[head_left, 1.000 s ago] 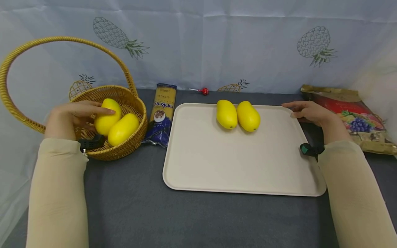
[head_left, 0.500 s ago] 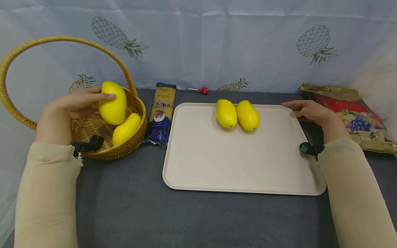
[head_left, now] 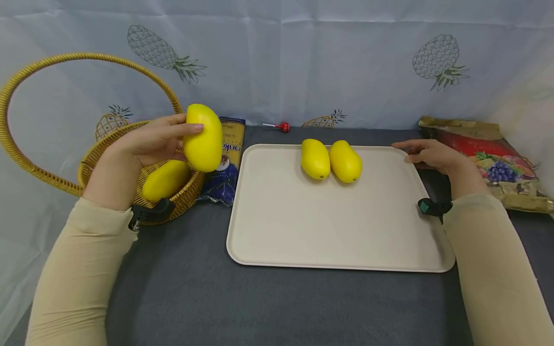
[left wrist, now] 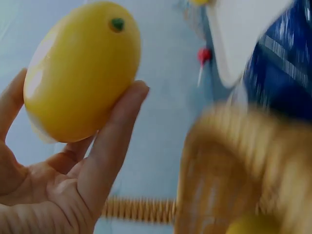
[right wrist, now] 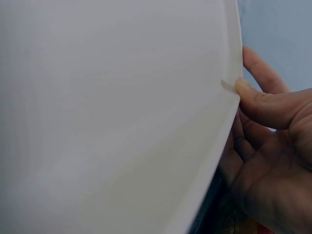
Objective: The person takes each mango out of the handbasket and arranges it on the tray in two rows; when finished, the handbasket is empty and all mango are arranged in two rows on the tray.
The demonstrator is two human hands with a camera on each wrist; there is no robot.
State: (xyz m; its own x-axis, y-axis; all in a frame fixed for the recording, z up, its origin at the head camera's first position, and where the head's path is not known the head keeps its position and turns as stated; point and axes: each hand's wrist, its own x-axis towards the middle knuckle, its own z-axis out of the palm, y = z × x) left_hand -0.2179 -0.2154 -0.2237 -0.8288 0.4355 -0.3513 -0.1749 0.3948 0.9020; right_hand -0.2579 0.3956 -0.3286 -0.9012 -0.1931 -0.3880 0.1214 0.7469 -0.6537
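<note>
My left hand (head_left: 157,139) grips a yellow mango (head_left: 203,138) above the right rim of the wicker basket (head_left: 189,194), thumb on one side and fingers on the other. The left wrist view shows a green stem spot on this mango (left wrist: 83,73). Another mango (head_left: 166,181) lies inside the basket, partly covered by the hand. Two more, a left mango (head_left: 315,159) and a right mango (head_left: 346,162), rest side by side at the far edge of a beige tray (head_left: 333,226). At the tray's far right corner my right hand (head_left: 439,156) pinches the rim, thumb on top.
Between basket and tray lies a blue and gold pasta packet (head_left: 222,185), partly behind the held mango. A red lollipop (head_left: 284,127) is by the back curtain. Right of the tray sits a red and gold bag (head_left: 504,170). The basket's tall handle (head_left: 88,56) arches upward.
My left hand has lifted one mango out of the basket and carried it right, to the pasta packet's side. The other basket mango stays inside. The right hand keeps its place on the tray.
</note>
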